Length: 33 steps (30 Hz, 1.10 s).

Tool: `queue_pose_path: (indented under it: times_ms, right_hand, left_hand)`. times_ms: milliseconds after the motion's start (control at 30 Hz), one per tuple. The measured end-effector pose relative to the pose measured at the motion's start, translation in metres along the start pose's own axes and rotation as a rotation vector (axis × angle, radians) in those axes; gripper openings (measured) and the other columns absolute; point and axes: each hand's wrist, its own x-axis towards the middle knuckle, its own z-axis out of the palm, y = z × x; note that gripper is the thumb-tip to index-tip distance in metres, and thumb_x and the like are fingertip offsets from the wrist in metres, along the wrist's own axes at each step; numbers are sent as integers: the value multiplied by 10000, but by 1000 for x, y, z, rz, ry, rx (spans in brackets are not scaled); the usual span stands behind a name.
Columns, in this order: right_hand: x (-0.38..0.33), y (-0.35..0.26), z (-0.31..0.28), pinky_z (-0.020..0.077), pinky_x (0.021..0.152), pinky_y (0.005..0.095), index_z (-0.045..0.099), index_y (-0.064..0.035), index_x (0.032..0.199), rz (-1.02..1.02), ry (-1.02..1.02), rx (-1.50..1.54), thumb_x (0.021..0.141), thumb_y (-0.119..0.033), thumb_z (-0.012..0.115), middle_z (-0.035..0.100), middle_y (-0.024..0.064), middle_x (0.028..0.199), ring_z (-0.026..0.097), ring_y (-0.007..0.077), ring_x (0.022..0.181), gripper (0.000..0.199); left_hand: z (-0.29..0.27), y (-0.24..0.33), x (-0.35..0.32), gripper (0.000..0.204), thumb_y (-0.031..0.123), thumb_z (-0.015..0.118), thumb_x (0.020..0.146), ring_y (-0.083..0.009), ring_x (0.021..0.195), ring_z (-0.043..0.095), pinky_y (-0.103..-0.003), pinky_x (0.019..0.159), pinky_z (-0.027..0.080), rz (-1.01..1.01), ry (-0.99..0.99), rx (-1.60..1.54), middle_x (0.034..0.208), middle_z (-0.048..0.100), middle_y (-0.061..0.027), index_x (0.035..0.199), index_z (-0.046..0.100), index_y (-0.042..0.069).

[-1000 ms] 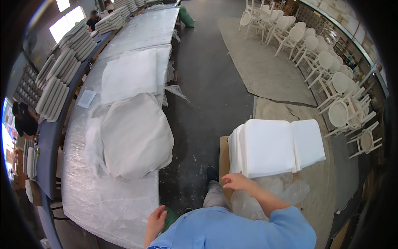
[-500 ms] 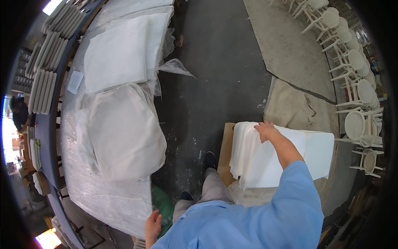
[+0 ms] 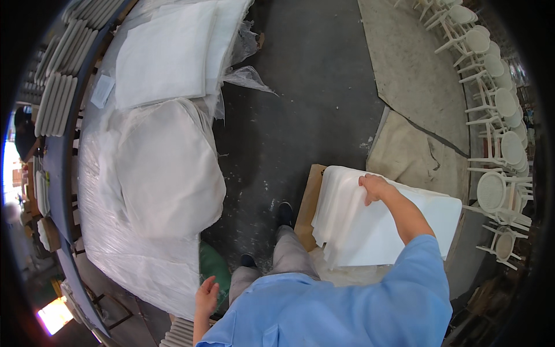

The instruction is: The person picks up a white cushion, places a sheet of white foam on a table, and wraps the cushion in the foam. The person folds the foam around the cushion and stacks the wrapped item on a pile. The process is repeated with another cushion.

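My right hand (image 3: pixel 374 189) is at the far edge of a stack of white, flexible-looking sheets (image 3: pixel 370 234) on my right. Its fingers are bent over the edge and the thumb lies against the top sheet, so it seems to grip that sheet. The fingertips are partly hidden. The sheets are uneven along their left side, like overlapping layers. Low by my left side hangs my left hand (image 3: pixel 206 296), empty, its fingers loosely curled and apart. It is nearest to a green rounded object (image 3: pixel 214 267) and a plastic-wrapped surface (image 3: pixel 150 267).
Round-cornered white fabric pieces (image 3: pixel 170 168) and square white sheets (image 3: pixel 165 58) lie on the wrapped surface. Brown board (image 3: pixel 310 199) shows beside my stack. White chairs (image 3: pixel 491 191) line the right. Grey padded pieces (image 3: pixel 56 104) stand on a table at far left, near a person (image 3: pixel 24 133).
My right hand's fingers have drawn together at the sheet's edge. The stack's top layers have shifted slightly toward the left and near side. My left hand has risen a little.
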Motion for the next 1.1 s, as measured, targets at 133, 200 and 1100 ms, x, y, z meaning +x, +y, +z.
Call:
queue_pose_path:
  times_ms: [133, 200, 1100]
  right_hand:
    - [-55, -7, -6, 456, 1072, 476, 597, -70, 1290, -145, -1, -70, 586, -393, 955, 562, 192, 1334, 514, 380, 1280, 853]
    - [-84, -4, 9, 454, 1076, 474, 622, -39, 1251, -189, 37, -115, 582, -474, 940, 558, 206, 1337, 510, 389, 1277, 859]
    - [-445, -473, 111, 490, 700, 365, 655, -10, 951, -812, 990, 87, 760, -158, 771, 666, 136, 845, 650, 279, 780, 269]
  left_hand:
    - [4, -15, -5, 417, 222, 663, 980, -200, 961, 688, -338, 860, 533, 49, 38, 67, 1085, 735, -130, 1355, 631, 42]
    - [7, -16, -7, 426, 238, 658, 980, -224, 999, 700, -352, 884, 537, 89, 13, 90, 1127, 736, -150, 1359, 628, 47]
    - [-194, -122, -185, 932, 374, 923, 649, -378, 1488, 316, -676, 1190, 217, 1117, 587, 372, 1490, 420, -161, 1438, 503, 109]
